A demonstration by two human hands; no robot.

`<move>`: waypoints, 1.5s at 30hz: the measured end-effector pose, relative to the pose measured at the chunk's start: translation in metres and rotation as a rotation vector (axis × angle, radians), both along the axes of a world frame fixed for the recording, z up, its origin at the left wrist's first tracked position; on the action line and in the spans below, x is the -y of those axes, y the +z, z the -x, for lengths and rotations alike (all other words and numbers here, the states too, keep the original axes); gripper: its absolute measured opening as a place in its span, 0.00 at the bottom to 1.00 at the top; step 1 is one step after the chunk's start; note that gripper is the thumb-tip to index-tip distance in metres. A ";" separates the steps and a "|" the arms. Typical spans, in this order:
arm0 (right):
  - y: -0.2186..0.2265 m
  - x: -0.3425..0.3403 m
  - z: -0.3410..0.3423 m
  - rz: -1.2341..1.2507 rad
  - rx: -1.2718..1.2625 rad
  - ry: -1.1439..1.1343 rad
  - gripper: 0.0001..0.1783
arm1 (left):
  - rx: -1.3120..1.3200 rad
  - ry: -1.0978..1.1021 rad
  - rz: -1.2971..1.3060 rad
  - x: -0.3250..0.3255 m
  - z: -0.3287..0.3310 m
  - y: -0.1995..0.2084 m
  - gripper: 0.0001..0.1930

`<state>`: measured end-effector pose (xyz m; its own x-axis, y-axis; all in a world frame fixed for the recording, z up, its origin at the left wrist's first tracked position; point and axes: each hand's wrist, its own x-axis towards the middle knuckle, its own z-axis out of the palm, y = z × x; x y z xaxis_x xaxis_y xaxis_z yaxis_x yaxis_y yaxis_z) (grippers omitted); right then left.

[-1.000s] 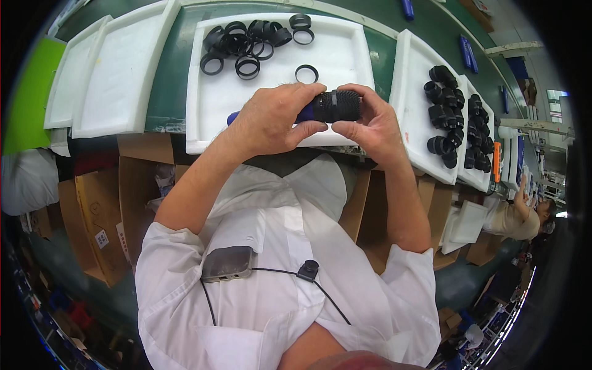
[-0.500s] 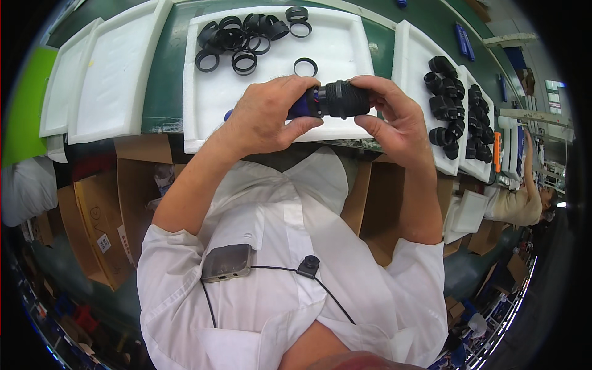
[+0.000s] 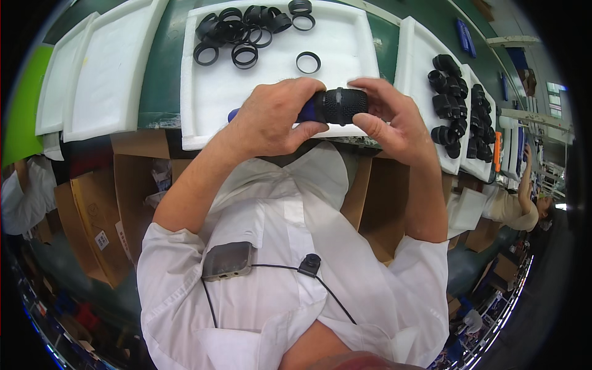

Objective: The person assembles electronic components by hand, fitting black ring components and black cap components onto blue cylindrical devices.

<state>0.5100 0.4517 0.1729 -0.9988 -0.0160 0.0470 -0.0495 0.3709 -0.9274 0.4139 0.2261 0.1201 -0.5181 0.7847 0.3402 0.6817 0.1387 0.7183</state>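
A microphone with a blue handle and a black mesh head is held level over the near edge of a white foam tray. My left hand is closed round the blue handle, whose end sticks out past the palm. At the mesh head's right end, my right hand has its thumb on the mesh and its fingers curled about the far side. The head sits against the handle, with no wires showing. Beyond my hands, a single black ring lies in the tray.
Several black rings are heaped at the tray's far left. More foam trays stand to the left; others at right hold black microphone heads. Cardboard boxes sit below the green table. A person is at far right.
The gap between handle and mesh head, where coloured wires showed, has closed. My right hand's fingers have shifted on the head, and the microphone has moved slightly nearer to me.
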 end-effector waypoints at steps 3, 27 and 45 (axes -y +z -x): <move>0.002 -0.004 0.002 -0.170 0.114 0.014 0.25 | 0.012 -0.032 0.019 -0.001 -0.002 -0.001 0.28; 0.003 -0.003 -0.002 -0.049 -0.020 -0.006 0.29 | 0.094 -0.027 0.031 -0.003 0.002 0.004 0.27; -0.003 0.002 -0.002 -0.165 0.056 -0.008 0.23 | 0.146 -0.077 0.068 -0.002 0.005 0.007 0.26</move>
<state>0.5124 0.4497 0.1701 -0.9999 -0.0105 -0.0117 0.0046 0.5185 -0.8551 0.4091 0.2286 0.1273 -0.4952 0.8429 0.2104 0.5813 0.1415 0.8013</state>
